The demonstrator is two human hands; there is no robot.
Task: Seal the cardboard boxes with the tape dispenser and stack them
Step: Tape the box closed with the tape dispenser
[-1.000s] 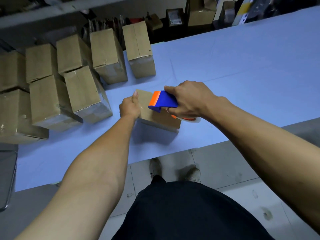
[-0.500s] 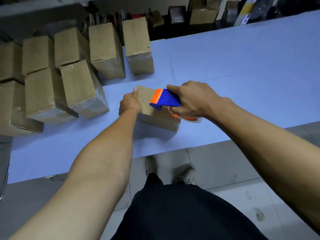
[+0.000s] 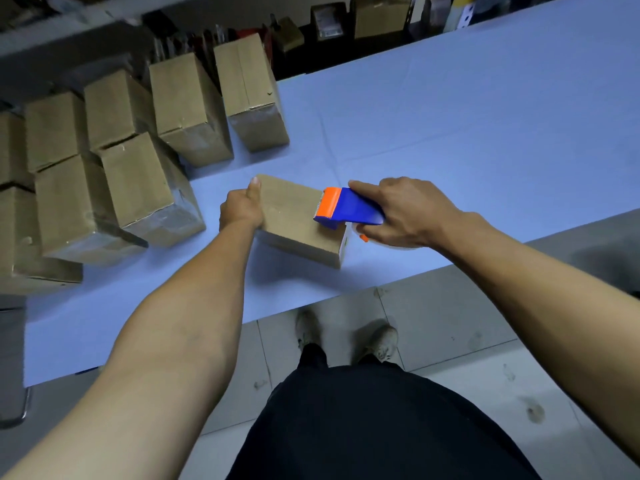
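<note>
The bench (image 3: 485,116) lies open across the right and upper right of the frame, and a bare strip runs along its near edge at lower left. A cluster of cardboard boxes (image 3: 138,181) walls off the left and upper left, two leaning at its near side. At centre, the box (image 3: 294,216), the left hand (image 3: 240,211) and the right hand (image 3: 405,213) with the tape dispenser (image 3: 349,207) fill the way.

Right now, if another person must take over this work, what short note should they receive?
Left hand grips the left side of the box near the table edge. Right hand holds the tape dispenser, its orange end on the box top near the right edge. Whether tape is laid, I cannot tell. Other boxes stand at the left. Left: finish sealing this box, then stack it.
</note>
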